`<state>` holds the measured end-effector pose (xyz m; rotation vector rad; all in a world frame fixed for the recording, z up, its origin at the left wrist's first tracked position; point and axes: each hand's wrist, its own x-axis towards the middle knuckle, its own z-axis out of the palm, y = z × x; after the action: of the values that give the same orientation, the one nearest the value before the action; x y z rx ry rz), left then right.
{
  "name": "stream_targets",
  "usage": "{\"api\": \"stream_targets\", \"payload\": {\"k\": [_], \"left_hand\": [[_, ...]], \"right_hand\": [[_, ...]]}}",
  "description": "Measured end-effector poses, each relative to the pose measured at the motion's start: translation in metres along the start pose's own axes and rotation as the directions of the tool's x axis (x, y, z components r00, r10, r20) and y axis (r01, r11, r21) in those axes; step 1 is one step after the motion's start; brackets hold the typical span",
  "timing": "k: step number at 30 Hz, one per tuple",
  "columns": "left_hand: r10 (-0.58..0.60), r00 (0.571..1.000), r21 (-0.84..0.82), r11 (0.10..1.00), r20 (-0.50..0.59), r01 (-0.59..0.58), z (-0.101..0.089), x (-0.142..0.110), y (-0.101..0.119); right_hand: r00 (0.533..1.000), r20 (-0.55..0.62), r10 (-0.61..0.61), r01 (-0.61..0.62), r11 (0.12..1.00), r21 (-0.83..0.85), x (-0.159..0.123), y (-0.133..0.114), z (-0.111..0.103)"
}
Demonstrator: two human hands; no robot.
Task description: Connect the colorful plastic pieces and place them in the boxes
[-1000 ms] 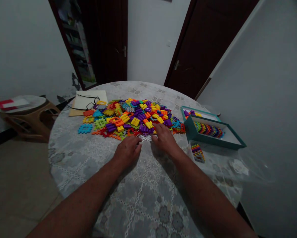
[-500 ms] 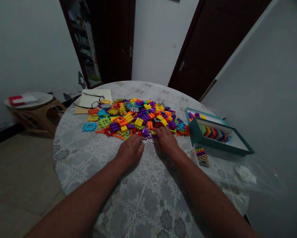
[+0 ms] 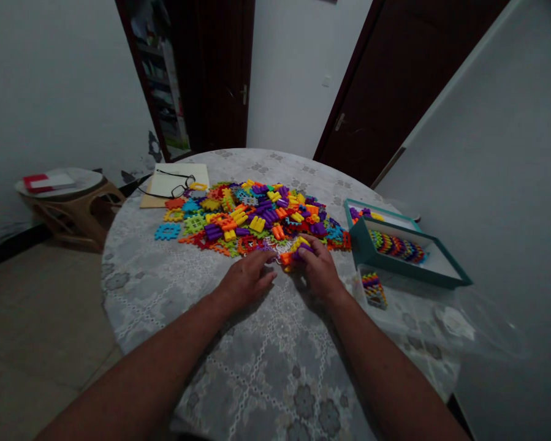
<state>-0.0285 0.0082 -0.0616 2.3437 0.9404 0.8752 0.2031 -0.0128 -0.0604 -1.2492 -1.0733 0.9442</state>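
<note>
I'm seeing black glasses (image 3: 178, 191) lying over a pale pad (image 3: 190, 170) on my left, a red-and-white booklet (image 3: 49, 182) resting on a stool (image 3: 79, 205), shelves (image 3: 159, 82) showing behind, clear plastic (image 3: 491, 334) spreading right.

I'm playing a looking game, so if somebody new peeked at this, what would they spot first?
First, the big bright heap of plastic pieces in the middle of the table. Next, the right hand at its near edge, with purple, yellow and orange pieces in its fingers. Then the green box on the right, with a rainbow-striped row inside.
</note>
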Motion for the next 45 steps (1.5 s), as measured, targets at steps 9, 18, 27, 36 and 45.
{"api": "stream_targets", "payload": {"k": [9, 18, 27, 36, 45], "left_hand": [[-0.139, 0.976, 0.308, 0.933, -0.168, 0.186, -0.008, 0.000, -0.002], [-0.167, 0.984, 0.398, 0.900, -0.059, 0.177, -0.009, 0.003, 0.005], [-0.124, 0.984, 0.347, 0.924, -0.127, 0.161, 0.000, 0.001, -0.003], [-0.185, 0.975, -0.191, 0.969, -0.127, 0.159, -0.011, 0.010, 0.007], [-0.266, 0.959, -0.532, 0.801, 0.094, 0.274, -0.013, 0.013, 0.011]], "right_hand": [[0.996, 0.070, -0.058, 0.078, 0.942, -0.328, 0.002, -0.021, -0.027], [0.860, 0.485, -0.160, 0.490, 0.529, -0.693, -0.017, -0.020, 0.001], [0.943, 0.265, -0.200, 0.319, 0.773, -0.549, -0.014, -0.015, 0.002], [0.996, 0.026, 0.088, -0.092, 0.961, 0.261, -0.004, -0.017, 0.005], [0.971, 0.220, 0.088, -0.083, 0.996, -0.032, -0.016, -0.030, 0.018]]}}
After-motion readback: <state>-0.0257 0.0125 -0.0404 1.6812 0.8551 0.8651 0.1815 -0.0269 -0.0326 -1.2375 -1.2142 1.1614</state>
